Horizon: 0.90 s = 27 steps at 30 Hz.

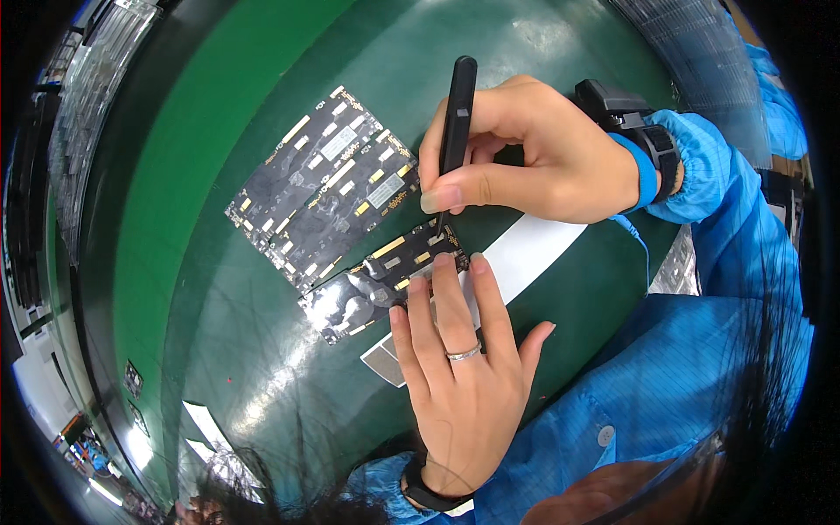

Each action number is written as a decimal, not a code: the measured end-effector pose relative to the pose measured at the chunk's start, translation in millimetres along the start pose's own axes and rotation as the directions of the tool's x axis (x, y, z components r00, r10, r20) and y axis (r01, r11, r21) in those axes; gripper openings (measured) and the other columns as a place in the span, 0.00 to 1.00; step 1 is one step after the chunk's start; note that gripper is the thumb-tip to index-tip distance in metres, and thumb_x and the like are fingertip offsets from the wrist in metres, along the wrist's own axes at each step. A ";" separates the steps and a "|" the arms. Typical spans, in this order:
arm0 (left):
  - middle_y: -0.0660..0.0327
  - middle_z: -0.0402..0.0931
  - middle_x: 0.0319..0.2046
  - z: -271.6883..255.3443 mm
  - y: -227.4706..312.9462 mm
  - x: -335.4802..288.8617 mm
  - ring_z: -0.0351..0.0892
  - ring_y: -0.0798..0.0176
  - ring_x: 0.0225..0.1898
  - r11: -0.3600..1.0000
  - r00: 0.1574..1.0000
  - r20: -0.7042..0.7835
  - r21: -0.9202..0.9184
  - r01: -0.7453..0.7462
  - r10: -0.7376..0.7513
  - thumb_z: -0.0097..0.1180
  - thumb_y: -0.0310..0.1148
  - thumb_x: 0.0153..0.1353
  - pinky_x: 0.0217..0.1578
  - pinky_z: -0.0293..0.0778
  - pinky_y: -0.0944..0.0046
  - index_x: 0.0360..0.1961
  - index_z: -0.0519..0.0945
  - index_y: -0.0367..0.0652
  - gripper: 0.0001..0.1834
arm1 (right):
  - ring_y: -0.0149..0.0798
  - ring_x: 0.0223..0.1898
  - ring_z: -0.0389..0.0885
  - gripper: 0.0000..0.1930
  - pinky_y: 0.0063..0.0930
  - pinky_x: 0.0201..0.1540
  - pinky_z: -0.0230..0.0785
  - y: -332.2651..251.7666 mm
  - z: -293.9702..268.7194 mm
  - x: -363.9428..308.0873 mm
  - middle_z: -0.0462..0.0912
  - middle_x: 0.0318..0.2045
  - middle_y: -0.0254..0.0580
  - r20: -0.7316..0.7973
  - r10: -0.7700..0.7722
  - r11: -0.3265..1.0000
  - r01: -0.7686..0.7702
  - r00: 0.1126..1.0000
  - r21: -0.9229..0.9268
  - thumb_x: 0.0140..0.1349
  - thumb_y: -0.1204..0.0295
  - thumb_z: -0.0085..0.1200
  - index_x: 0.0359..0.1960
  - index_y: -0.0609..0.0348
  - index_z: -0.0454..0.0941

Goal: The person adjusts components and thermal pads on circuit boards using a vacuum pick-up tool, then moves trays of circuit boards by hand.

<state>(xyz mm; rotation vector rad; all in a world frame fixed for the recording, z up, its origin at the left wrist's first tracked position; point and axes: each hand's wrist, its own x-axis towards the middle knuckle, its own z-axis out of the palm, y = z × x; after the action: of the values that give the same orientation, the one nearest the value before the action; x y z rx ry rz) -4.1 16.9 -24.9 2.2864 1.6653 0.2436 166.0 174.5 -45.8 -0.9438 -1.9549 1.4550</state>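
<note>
In my right hand (534, 157) is a slim black hand tool (458, 109), held like a pen between thumb and fingers. Its narrow tip points down at the upper right end of a dark circuit board (385, 267); I cannot tell its exact kind. My left hand (459, 359) lies with fingers stretched out, the fingertips resting on that board's lower right edge and partly hiding it. Just above are more dark circuit boards (302, 210), close together, with pale labels and small gold and white parts.
A white strip (534, 254) runs beneath the hands, with a grey patch at its lower left end. Everything lies on a green mat (306, 394). Clear plastic trays (700, 70) stand at the upper right. White scraps (210, 429) lie at the lower left. A blue cord (643, 241) hangs from my right wristband.
</note>
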 end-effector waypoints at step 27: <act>0.46 0.68 0.69 4.1 -2.4 8.2 0.73 0.43 0.64 0.999 1.000 -0.027 0.044 0.016 -0.015 0.60 0.60 0.65 0.65 0.72 0.42 0.69 0.74 0.42 0.41 | 0.24 0.23 0.76 0.14 0.24 0.26 0.67 -3.3 -3.7 3.4 0.82 0.22 0.37 0.001 0.035 0.997 -0.035 0.999 -0.073 0.68 0.64 0.67 0.37 0.66 0.83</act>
<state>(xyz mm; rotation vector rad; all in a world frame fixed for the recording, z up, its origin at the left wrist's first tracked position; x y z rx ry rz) -2.5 24.8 -29.9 2.3110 1.7177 0.2368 165.9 178.7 -41.6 -1.0137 -2.0146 1.4125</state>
